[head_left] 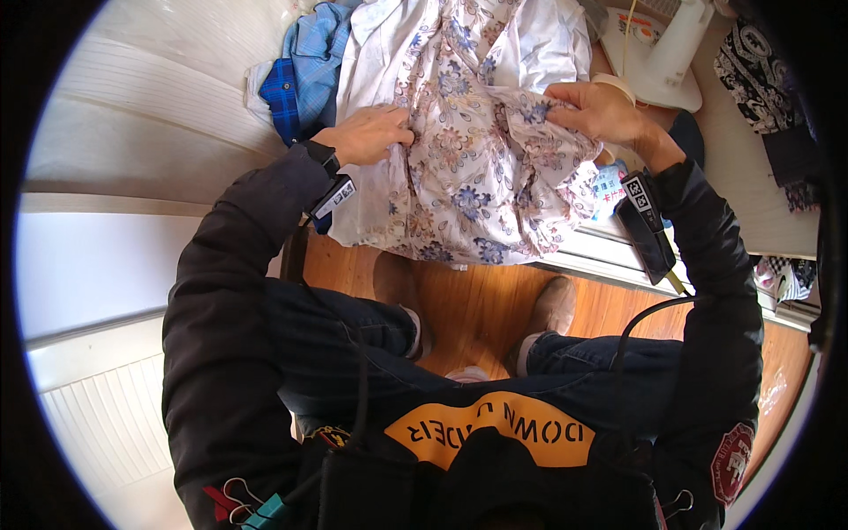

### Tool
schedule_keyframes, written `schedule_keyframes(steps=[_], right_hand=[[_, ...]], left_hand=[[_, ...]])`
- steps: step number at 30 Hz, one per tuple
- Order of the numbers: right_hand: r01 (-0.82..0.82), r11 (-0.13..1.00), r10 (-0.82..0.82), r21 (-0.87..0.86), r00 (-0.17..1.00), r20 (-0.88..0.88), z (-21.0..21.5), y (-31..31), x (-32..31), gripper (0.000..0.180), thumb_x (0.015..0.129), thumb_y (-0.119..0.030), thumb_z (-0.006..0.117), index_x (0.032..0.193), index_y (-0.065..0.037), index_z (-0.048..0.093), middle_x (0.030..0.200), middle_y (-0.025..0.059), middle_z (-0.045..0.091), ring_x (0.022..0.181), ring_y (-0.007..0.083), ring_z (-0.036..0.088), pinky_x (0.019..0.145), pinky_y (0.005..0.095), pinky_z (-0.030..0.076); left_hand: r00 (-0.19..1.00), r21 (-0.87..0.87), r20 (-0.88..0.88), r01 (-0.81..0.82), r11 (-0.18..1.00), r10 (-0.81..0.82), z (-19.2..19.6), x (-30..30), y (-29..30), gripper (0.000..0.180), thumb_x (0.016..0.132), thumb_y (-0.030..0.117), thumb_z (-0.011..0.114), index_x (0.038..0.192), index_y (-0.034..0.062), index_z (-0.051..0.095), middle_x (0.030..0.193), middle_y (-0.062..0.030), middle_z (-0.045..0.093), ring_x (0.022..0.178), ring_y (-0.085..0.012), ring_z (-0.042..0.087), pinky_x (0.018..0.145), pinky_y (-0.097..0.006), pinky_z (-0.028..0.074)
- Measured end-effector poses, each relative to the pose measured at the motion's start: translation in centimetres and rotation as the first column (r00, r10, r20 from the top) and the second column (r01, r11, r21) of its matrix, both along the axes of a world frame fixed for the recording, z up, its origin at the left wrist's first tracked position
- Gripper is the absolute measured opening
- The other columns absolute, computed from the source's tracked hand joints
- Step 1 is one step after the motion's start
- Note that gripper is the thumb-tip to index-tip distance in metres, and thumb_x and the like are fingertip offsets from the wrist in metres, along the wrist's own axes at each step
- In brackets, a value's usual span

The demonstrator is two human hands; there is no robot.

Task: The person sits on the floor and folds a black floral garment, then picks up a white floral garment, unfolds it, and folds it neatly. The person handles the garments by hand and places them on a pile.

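Note:
A white floral-print garment (468,168) with blue and brown flowers lies spread in front of me, its lower edge hanging over the front of the surface. Plain white cloth (375,53) shows beneath and beside it. My left hand (371,134) is closed at the garment's left edge, fingers curled into the fabric. On the other side, my right hand (609,113) pinches a fold of the floral cloth between thumb and fingers, lifting it slightly. The fabric bunches and creases below the right hand.
Folded blue shirts (309,71), one plaid, lie to the left. A white stand (676,62) with a round-cornered base is at the far right. Dark patterned cloth (760,79) lies beyond it. My shoes (552,305) are on the wooden floor (468,300).

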State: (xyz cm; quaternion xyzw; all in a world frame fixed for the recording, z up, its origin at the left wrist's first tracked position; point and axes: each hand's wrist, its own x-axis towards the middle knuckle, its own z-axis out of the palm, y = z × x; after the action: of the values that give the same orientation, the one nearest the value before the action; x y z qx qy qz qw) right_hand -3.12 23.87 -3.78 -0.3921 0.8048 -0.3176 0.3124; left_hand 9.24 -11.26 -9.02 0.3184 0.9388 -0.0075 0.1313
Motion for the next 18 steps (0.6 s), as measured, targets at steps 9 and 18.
schedule_keyframes(steps=[9,18], right_hand=[[-0.312,0.941,0.315,0.135,0.949,-0.003,-1.9,-1.4,3.0,0.057,0.086,-0.03,0.067,0.129,0.002,0.047,0.107,0.016,0.063,0.097,0.0212,0.059,0.084,0.0328,0.047],[-0.364,0.931,0.328,0.01,0.852,0.409,-5.2,-1.6,4.3,0.042,0.08,-0.018,0.067,0.115,0.002,0.053,0.085,0.0044,0.061,0.074,0.0116,0.054,0.063,0.0253,0.045]], left_hand=[[0.973,-0.067,0.136,-0.177,0.982,0.184,-0.9,0.3,0.4,0.027,0.081,0.011,0.065,0.107,0.0098,0.056,0.09,-0.0124,0.061,0.088,-0.0336,0.06,0.075,-0.044,0.047],[0.812,-0.08,0.04,-0.579,0.812,0.583,-1.3,0.8,2.5,0.049,0.078,0.04,0.069,0.101,-0.0012,0.056,0.088,-0.0217,0.065,0.085,-0.037,0.064,0.075,-0.043,0.05]])
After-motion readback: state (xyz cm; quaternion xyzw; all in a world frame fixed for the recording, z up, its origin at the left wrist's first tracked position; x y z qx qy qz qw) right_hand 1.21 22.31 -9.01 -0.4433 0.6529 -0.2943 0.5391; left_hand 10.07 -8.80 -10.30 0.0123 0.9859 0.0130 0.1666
